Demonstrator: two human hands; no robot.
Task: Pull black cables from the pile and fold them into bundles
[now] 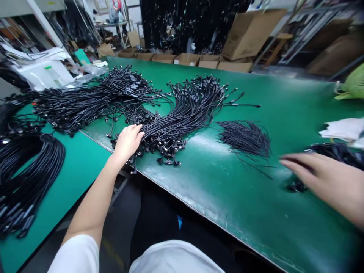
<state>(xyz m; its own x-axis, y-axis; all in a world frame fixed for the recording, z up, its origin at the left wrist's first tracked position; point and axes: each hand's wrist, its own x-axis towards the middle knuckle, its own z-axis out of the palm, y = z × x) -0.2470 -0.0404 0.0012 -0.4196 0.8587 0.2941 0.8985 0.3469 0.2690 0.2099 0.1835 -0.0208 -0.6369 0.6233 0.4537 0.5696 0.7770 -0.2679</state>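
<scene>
My left hand is closed around the near end of a bundle of black cables with small connectors at both ends. Its fingertips are partly hidden among the cables. Loose connectors spread over the table beside that hand. On the right, my right hand hovers above the table, smeared by motion, its thumb and fingers close together. Whether it pinches anything is not visible. A pile of short thin black strips lies left of it, and a dark bundle lies partly behind it.
Another large cable heap lies at the back left. A looped cable bundle sits on the adjoining lower-left table. Open cardboard boxes line the green table's far edge. White cloth and a green bag are at right.
</scene>
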